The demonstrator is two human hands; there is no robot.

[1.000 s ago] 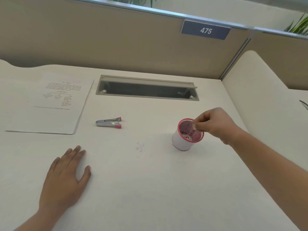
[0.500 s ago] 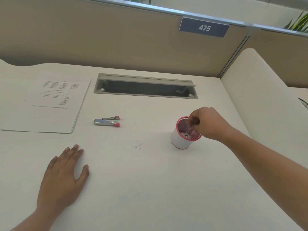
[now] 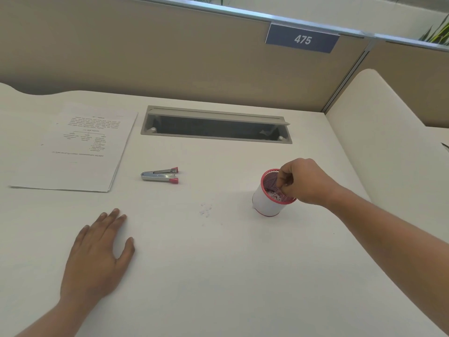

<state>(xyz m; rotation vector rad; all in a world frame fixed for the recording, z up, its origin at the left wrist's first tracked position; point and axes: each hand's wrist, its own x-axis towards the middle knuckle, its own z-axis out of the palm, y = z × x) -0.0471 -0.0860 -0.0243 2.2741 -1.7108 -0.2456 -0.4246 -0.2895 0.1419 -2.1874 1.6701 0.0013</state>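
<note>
A small white cup [image 3: 266, 203] with a red rim and a red mesh inside stands on the white desk [image 3: 218, 276] at the right. White specks lie in its bottom. My right hand [image 3: 303, 181] hovers over it, fingers curled, fingertips pinched together and dipped just inside the rim. Whether anything sits between the fingertips is too small to see. My left hand [image 3: 97, 254] lies flat on the desk at the lower left, fingers straight. A silver punch tool [image 3: 160, 175] with red tips lies mid-desk. A few tiny white paper dots [image 3: 205, 210] are scattered left of the cup.
A stack of printed sheets [image 3: 73, 147] lies at the left. A grey cable slot [image 3: 216, 127] is sunk into the desk at the back. Beige partition walls with a sign reading 475 [image 3: 302, 39] close the back; a rounded cream panel [image 3: 379, 132] bounds the right side.
My right hand has shifted from the cup's right edge to above its opening and lowered its fingertips inside the rim. The left hand stayed flat on the desk.
</note>
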